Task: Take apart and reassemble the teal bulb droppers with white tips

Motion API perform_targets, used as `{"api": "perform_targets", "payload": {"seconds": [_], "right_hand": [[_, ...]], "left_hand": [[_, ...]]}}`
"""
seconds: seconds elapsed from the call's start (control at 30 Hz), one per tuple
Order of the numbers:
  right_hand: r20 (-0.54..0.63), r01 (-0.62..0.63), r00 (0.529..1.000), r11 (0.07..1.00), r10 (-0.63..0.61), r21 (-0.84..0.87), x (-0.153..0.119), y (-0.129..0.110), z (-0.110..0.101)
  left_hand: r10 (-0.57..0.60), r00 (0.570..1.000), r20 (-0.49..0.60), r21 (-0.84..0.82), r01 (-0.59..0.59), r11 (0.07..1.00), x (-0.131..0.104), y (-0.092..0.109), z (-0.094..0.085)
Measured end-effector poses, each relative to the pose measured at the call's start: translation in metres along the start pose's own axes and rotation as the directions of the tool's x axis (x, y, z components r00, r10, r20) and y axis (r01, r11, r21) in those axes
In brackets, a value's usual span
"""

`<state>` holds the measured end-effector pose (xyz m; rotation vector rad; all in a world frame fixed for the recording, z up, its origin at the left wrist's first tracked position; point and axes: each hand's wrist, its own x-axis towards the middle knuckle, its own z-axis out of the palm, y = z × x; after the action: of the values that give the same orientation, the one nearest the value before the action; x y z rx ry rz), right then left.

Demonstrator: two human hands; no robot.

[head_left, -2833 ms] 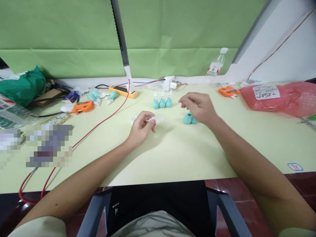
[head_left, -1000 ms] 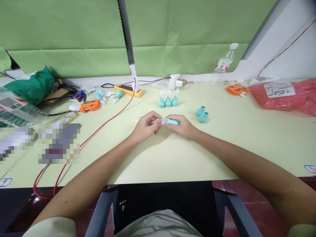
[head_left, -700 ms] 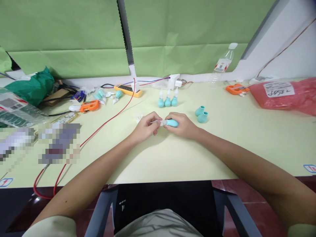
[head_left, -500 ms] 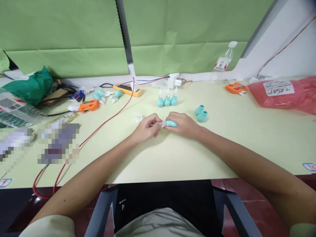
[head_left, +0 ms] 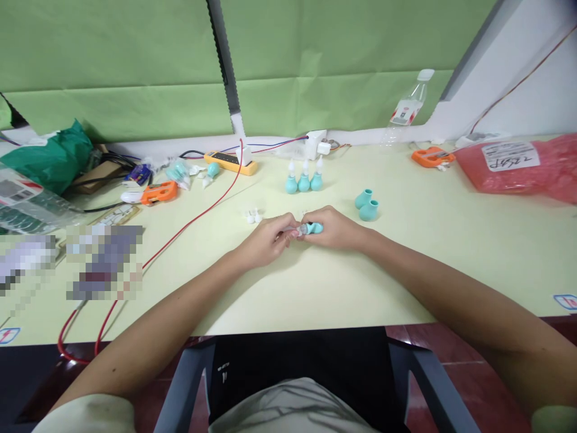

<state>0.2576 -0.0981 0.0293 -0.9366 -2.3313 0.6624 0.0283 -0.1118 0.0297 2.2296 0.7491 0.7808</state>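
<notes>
My right hand (head_left: 334, 229) is closed around a teal rubber bulb (head_left: 316, 228), part of which shows past the fingers. A translucent nozzle tip (head_left: 301, 230) meets the bulb's mouth, and the fingers of my left hand (head_left: 267, 242) pinch it. How deep the nozzle sits in the bulb is hidden. Behind the hands, three teal bulb aspirators (head_left: 303, 182) stand upright in a row with clear nozzles on top. Two teal bulbs without nozzles (head_left: 368, 210) rest right of my right hand. Small clear-white parts (head_left: 254, 216) lie beyond my left hand.
Along the back are a yellow power strip (head_left: 230, 163), white plugs (head_left: 317, 144) and a plastic bottle (head_left: 409, 108). Orange cutters (head_left: 160, 192) lie left, and a red plastic package (head_left: 518, 165) lies right. A red cable (head_left: 193, 225) crosses the table's left side.
Both hands have shifted slightly down, still on the bulb and nozzle. The bulb's visible end looks more squeezed. Small parts behind each hand show more clearly.
</notes>
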Motion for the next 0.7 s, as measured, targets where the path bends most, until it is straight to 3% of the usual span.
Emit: {"api": "perform_targets", "payload": {"seconds": [0.13, 0.27, 0.47, 0.7], "right_hand": [[0.118, -0.117, 0.987, 0.991, 0.109, 0.063, 0.001, -0.002, -0.001], [0.128, -0.212, 0.973, 0.965, 0.193, 0.157, 0.002, -0.001, -0.006], [0.183, -0.133, 0.979, 0.954, 0.085, 0.269, 0.003, 0.005, -0.013], [0.155, 0.004, 0.988, 0.999, -0.011, 0.046, 0.001, 0.001, -0.015]], "left_hand": [[0.063, 0.998, 0.015, 0.143, -0.064, 0.988, -0.001, -0.004, 0.0], [0.019, 0.994, -0.108, 0.121, -0.006, 0.993, 0.0, -0.009, -0.001], [0.106, 0.987, -0.119, 0.177, -0.084, 0.981, 0.002, -0.01, -0.003], [-0.028, 0.994, -0.106, -0.032, 0.024, 0.999, 0.002, -0.007, -0.003]]}}
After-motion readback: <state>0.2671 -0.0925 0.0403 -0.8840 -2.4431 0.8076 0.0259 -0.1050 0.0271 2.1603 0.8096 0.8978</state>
